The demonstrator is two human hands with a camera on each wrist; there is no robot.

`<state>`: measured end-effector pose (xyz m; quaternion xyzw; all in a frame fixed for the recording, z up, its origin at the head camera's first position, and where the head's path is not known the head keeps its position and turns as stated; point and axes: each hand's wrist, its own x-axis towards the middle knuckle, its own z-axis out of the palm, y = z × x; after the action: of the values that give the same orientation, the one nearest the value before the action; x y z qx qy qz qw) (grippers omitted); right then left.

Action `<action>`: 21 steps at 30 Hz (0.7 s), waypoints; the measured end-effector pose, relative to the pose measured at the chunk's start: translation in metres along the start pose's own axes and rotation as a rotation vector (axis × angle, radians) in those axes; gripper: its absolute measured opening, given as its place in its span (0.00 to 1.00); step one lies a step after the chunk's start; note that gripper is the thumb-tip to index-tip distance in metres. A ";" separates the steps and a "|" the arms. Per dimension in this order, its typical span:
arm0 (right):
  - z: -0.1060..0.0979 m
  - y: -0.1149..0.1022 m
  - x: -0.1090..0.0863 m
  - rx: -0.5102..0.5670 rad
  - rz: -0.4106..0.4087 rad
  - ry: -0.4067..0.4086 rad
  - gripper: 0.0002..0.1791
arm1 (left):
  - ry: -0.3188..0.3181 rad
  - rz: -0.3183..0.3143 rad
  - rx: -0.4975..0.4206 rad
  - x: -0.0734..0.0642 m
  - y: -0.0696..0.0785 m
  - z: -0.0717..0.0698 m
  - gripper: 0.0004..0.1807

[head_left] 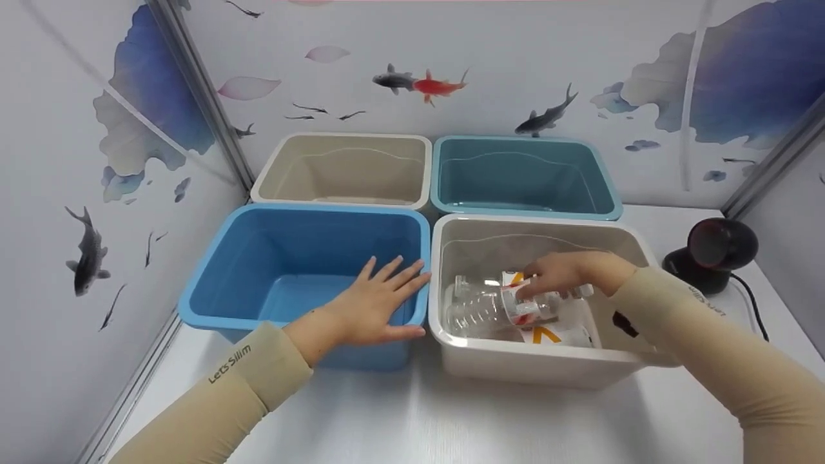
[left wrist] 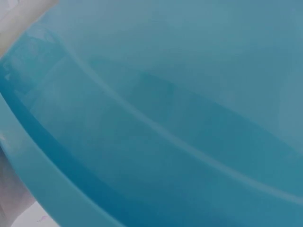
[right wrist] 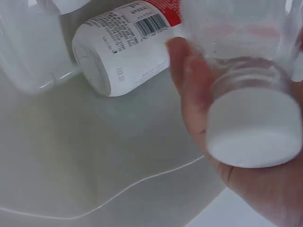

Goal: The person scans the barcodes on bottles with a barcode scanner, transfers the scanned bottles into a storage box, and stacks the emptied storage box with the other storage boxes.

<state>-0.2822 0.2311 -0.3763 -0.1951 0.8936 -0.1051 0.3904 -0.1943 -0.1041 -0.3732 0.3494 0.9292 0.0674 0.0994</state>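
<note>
My right hand (head_left: 564,274) reaches into the off-white bin (head_left: 515,361) at the front right. It grips a clear plastic bottle (head_left: 480,314) with a ribbed body and a label. In the right wrist view the bottle's white cap (right wrist: 255,127) faces the camera, with fingers (right wrist: 191,90) beside its neck. A white bottle (right wrist: 123,52) with a barcode and red print lies in the bin close by. My left hand (head_left: 377,306) spreads its fingers over the right side of the blue bin (head_left: 200,303), fingertips at the rim, holding nothing.
Behind stand a beige bin (head_left: 341,174) and a teal bin (head_left: 522,177). A black device (head_left: 715,251) with a cable sits on the white table (head_left: 490,425) at the right. Printed panels (head_left: 451,38) with fish enclose the back and sides.
</note>
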 end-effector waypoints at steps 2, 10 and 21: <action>0.002 0.000 0.000 -0.004 0.016 -0.025 0.46 | 0.001 0.004 -0.003 0.000 0.000 0.000 0.45; 0.000 0.002 -0.003 -0.062 0.036 -0.046 0.47 | 0.002 0.009 -0.008 0.002 0.000 -0.001 0.45; -0.014 0.003 -0.014 -0.084 -0.010 0.131 0.46 | 0.003 0.011 -0.018 -0.001 -0.001 0.000 0.45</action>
<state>-0.2844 0.2406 -0.3586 -0.2087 0.9197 -0.0819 0.3222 -0.1943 -0.1049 -0.3731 0.3534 0.9269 0.0770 0.1007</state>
